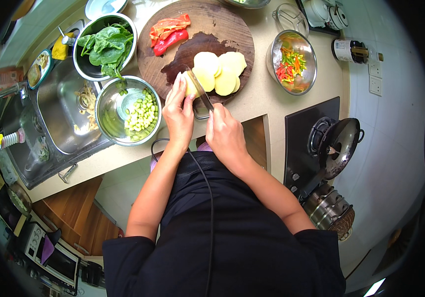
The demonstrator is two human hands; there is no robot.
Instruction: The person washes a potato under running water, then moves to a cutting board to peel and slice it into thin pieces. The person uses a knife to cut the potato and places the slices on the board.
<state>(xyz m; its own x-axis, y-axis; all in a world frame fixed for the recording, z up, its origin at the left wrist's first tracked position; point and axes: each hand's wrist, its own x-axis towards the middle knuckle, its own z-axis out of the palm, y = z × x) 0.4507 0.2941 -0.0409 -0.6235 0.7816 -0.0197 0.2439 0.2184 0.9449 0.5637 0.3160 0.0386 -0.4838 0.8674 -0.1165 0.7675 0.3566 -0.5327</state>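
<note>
On a round wooden cutting board (149, 52), my left hand (179, 111) holds a piece of peeled potato (190, 86) at the board's near edge. My right hand (225, 135) grips a knife (202, 91), its blade upright against the right side of that piece. Just right of the blade lie several pale yellow potato slices (225, 80), overlapping. Red pepper pieces (170, 33) rest on the far left part of the board. The knife's handle is mostly hidden in my right hand.
Left of the board stand a bowl of green leaves (110, 44) and a metal bowl of green beans (140, 115), beside the sink (64, 130). To the right are a metal bowl of chopped peppers (292, 63) and a stove with a wok (340, 148). A black cable hangs before me.
</note>
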